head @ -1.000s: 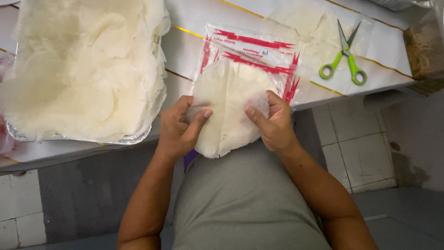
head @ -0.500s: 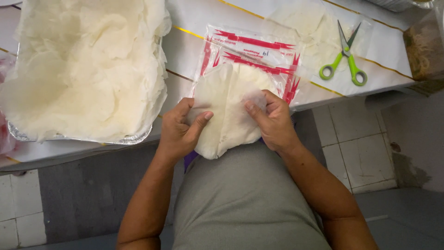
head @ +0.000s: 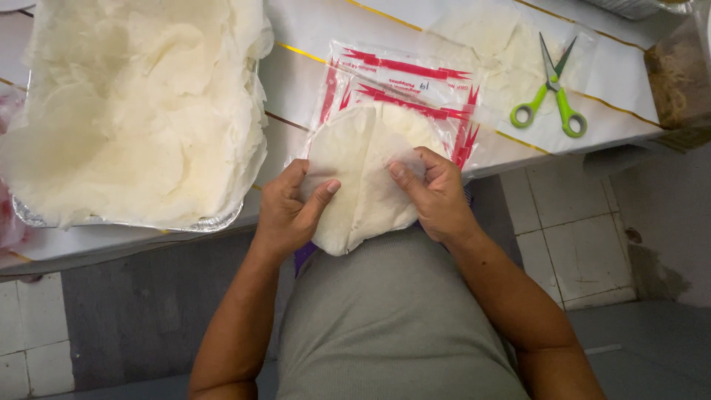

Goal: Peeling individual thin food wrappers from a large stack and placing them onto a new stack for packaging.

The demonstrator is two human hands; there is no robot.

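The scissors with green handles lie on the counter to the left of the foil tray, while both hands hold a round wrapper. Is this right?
One detail is wrong: the scissors lie to the right of the foil tray, beyond the plastic bags. The head view shows it. The rest holds: the handles are green, and the left hand and right hand hold a round wrapper.

Cream-white wrappers (head: 363, 170), red-patterned clear bag (head: 404, 81), green-handled scissors (head: 552, 100), grey shirt (head: 392, 326)

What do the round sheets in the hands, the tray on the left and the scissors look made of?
Round sheets: apparently thin dough or rice wrappers, matte, pale and translucent.
Tray: likely aluminium foil, with a shiny, crinkled rim.
Scissors: grey metal blades and glossy green handles, probably plastic.
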